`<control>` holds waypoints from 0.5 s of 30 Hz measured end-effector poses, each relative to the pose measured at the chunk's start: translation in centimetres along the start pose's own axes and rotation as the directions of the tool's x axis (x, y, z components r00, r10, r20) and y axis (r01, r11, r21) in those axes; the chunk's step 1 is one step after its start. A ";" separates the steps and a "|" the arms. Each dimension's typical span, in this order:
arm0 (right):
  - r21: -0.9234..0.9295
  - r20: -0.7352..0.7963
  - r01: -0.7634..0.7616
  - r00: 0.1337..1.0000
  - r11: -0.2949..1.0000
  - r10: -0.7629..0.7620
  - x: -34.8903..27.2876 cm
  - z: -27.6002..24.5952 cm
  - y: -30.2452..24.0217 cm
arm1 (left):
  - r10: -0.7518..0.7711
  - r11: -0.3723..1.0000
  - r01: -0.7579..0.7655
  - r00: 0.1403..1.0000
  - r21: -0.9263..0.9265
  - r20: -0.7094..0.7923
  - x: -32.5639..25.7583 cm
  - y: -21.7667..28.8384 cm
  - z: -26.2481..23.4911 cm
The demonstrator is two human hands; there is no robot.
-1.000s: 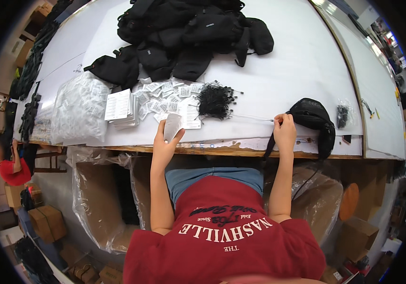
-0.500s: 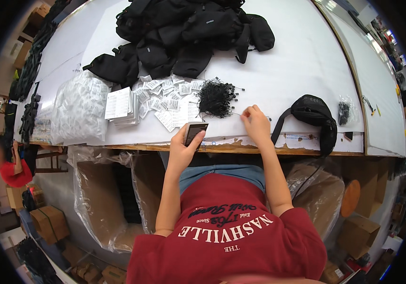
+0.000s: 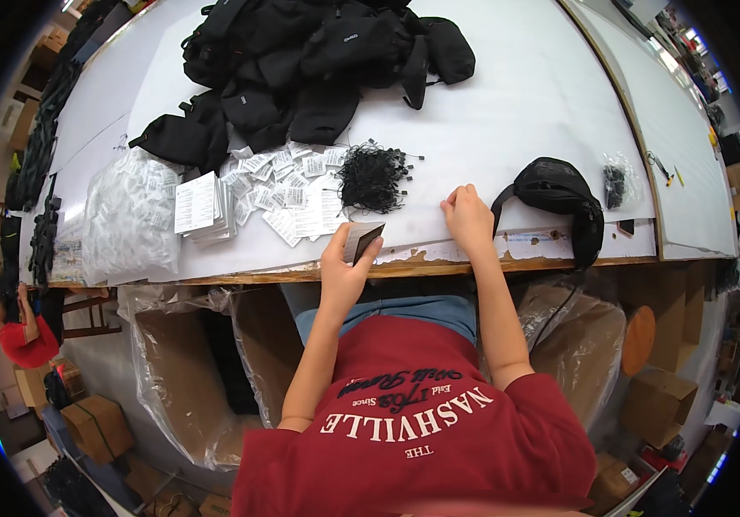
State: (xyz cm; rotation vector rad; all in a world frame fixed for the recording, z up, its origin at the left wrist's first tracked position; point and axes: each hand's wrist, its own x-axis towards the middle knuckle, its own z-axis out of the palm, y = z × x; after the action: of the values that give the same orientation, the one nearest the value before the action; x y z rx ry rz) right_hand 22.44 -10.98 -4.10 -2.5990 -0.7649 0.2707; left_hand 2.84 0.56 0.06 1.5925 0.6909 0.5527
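Card (image 3: 365, 240) fills left grip (image 3: 346, 267) at table edge (image 3: 428, 268); right grip (image 3: 471, 222), contents unclear, has room leftward.

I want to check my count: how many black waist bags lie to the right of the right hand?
1: the black waist bag, beside the right hand near the table's front edge.

2 bare forearms (image 3: 501, 319) reach forward, left hand (image 3: 349, 263) gripping, right hand (image 3: 470, 220) loosely curled.
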 end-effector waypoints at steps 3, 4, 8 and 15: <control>-0.096 -0.030 0.149 0.988 0.984 -0.152 0.0 -0.2 -0.1 | 0.059 0.997 -0.061 0.998 -0.052 -0.033 0.1 -0.1 0.8; 0.184 -0.036 0.150 0.989 0.971 -0.146 -0.6 -0.5 -0.5 | 0.059 0.997 -0.060 0.998 -0.050 -0.036 0.0 -0.1 0.8; 0.934 0.191 -0.143 0.974 0.326 -0.121 -4.3 -4.4 -4.9 | 0.192 0.981 -0.190 0.979 0.030 -0.067 0.2 1.1 1.5; 0.772 -0.131 0.300 0.938 0.560 -0.321 -7.0 -5.8 -8.3 | 0.243 0.967 -0.252 0.954 -0.035 -0.174 -0.6 2.4 0.8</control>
State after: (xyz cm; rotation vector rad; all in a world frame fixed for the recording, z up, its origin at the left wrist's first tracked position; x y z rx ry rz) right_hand 14.39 -10.43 5.23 -1.5855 -0.8500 0.4174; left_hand 3.25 -0.59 2.38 1.6013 0.5971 0.8929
